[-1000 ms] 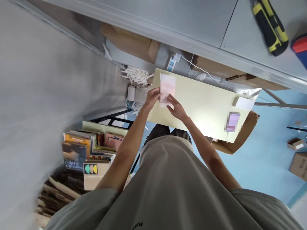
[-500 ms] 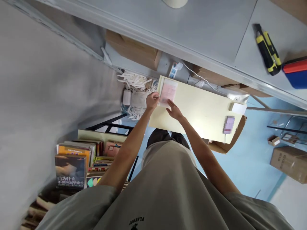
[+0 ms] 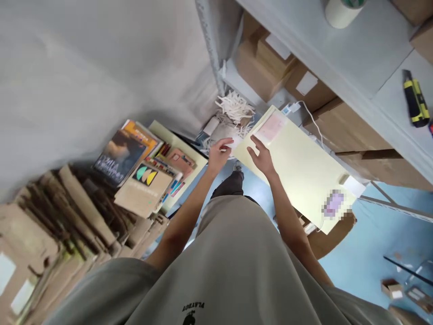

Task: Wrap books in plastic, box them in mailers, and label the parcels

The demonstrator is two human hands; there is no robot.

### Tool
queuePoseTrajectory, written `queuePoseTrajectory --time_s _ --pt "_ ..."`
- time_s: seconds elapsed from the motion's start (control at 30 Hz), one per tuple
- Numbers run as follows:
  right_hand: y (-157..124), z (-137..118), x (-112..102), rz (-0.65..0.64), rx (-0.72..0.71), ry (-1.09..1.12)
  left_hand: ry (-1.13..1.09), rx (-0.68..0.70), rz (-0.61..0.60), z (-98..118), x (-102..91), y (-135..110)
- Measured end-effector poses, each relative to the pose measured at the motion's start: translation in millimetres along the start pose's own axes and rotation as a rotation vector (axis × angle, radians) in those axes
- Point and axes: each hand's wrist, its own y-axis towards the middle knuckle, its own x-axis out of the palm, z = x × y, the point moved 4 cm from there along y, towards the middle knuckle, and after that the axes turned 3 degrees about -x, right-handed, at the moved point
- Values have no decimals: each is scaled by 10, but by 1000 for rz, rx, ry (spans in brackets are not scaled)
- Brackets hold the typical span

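The pink packet [image 3: 270, 127] lies flat near one corner of the pale yellow table [image 3: 297, 167]. Just beside it, the right hand [image 3: 263, 160] is open and empty, fingers apart; the left hand [image 3: 219, 157], loosely open with fingers half curled, hangs off the table's edge. A white box [image 3: 354, 185] lies at the table's other end, shredded paper [image 3: 236, 107] beyond the packet, books [image 3: 117, 155] farther left, a cutter [image 3: 416, 100] on the shelf [image 3: 367, 49]

This looked like a packing or storage room: brown cardboard boxes [image 3: 358, 128] lined a grey shelf unit [image 3: 324, 58], a box cutter [image 3: 415, 100] lay on its upper level, shredded white paper [image 3: 236, 107] sat heaped beside it, and flattened cardboard [image 3: 86, 210] stood near books [image 3: 117, 155].
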Motion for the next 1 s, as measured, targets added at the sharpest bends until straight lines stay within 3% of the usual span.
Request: queuePoseTrajectory --time_s 0.13,0.3,0.53,0.67,0.8,0.9,1.0 --pt "-504 -517 384 -37 -99 105 -12 138 165 111 -613 -924" --pt "-1068 -1127 869 -168 -173 183 -36 136 357 76 -1386 -2014" --pt "-1646 -2055 1744 -454 -342 184 -59 144 708 -173 -2498 -3102" --pt "-1918 -2532 2437 -598 -405 207 -55 154 843 -413 -3110 -3622" --pt "-2134 -2859 3285 -690 -382 237 77 128 969 -675 -3925 -4203" --pt "-2157 -2934 3992 -671 -303 280 299 93 1012 -925 -4607 -4619" --pt "-2006 -2888 4659 -578 -168 288 468 19 954 -1270 -5166 -4886"
